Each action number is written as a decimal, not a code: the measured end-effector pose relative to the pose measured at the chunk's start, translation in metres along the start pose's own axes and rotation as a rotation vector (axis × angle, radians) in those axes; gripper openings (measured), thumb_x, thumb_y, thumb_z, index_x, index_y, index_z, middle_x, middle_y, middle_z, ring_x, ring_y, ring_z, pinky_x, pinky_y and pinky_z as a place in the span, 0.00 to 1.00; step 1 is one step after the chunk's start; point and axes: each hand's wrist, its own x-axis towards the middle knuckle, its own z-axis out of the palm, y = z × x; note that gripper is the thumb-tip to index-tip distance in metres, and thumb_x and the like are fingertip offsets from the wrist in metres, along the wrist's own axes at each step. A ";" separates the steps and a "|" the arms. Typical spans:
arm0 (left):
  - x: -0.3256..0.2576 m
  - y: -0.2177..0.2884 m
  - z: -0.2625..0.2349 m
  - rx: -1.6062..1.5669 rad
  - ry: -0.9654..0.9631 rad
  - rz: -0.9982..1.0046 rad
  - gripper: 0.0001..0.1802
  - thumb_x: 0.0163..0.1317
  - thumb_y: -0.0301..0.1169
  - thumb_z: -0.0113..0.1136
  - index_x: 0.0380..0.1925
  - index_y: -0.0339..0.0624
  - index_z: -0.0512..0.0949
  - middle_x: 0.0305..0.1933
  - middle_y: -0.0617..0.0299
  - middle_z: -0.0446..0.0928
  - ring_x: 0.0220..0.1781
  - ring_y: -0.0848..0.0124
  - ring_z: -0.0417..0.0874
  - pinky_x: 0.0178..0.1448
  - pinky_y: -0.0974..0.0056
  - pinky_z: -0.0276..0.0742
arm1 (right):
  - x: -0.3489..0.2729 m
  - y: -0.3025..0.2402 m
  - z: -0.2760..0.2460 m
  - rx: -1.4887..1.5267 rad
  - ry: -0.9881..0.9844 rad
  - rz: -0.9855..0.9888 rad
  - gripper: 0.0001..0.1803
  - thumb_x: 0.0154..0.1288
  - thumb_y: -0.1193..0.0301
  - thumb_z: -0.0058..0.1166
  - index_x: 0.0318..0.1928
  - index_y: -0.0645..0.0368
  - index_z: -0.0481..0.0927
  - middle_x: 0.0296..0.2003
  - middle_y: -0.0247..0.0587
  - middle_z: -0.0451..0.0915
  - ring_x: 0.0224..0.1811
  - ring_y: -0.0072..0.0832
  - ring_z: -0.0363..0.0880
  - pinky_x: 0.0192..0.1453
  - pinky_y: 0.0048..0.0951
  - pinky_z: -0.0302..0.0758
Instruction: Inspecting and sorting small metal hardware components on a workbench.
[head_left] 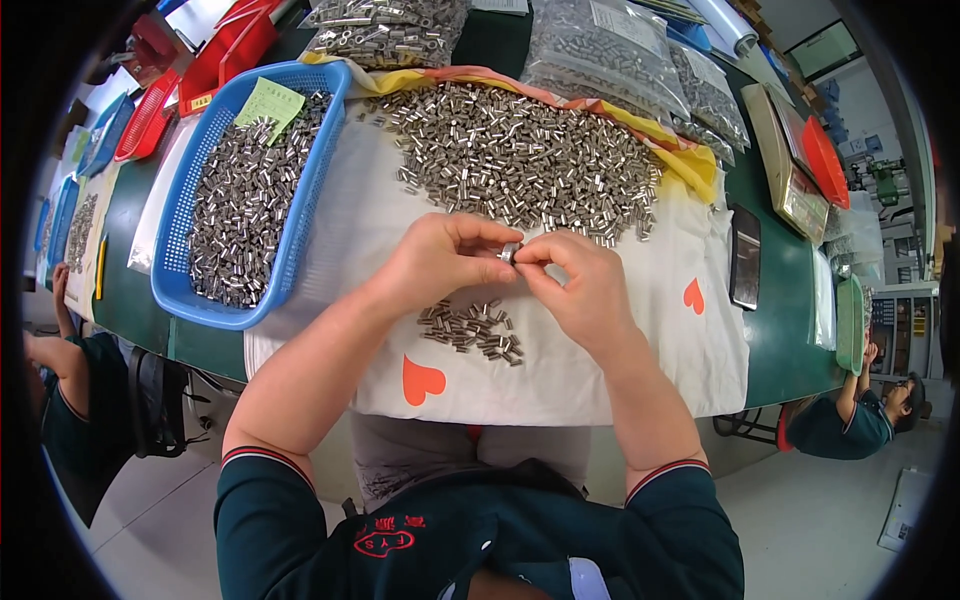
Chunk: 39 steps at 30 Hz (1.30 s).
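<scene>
Over the white cloth (560, 380), my two hands meet in front of me. My left hand (440, 262) pinches a small shiny metal sleeve (508, 253) between thumb and fingers. My right hand (578, 280) is closed too, its fingertips at the other side of the same sleeve. Just beyond them spreads a large heap of small metal sleeves (520, 150). Nearer to me, below my hands, lies a small loose pile of similar sleeves (472, 332).
At left stands a blue basket (262, 318) filled with sleeves, a green note (270, 108) on top. Bags of metal parts (600, 60) line the back behind a yellow and red cloth (690, 170). A dark phone (744, 257) lies at right. Other people sit at both sides.
</scene>
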 end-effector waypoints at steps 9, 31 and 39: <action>-0.007 0.009 -0.003 -0.079 -0.155 -0.101 0.19 0.47 0.24 0.66 0.42 0.34 0.76 0.34 0.65 0.78 0.37 0.80 0.76 0.42 0.75 0.74 | 0.006 0.008 -0.023 0.101 -0.109 0.205 0.07 0.48 0.74 0.58 0.30 0.61 0.77 0.25 0.39 0.78 0.26 0.26 0.75 0.32 0.24 0.71; 0.001 -0.001 -0.005 -0.096 -0.128 -0.045 0.18 0.49 0.20 0.63 0.42 0.34 0.74 0.36 0.63 0.77 0.38 0.78 0.77 0.44 0.74 0.75 | 0.006 0.013 -0.011 -0.261 -0.002 0.133 0.02 0.50 0.76 0.54 0.27 0.61 0.77 0.27 0.41 0.76 0.30 0.33 0.75 0.36 0.31 0.72; 0.001 0.000 -0.002 -0.162 -0.050 0.036 0.18 0.49 0.19 0.63 0.43 0.33 0.73 0.35 0.62 0.77 0.37 0.78 0.78 0.43 0.74 0.75 | 0.002 -0.002 -0.008 0.118 -0.045 0.118 0.04 0.49 0.79 0.56 0.29 0.62 0.78 0.29 0.36 0.79 0.30 0.26 0.77 0.36 0.24 0.72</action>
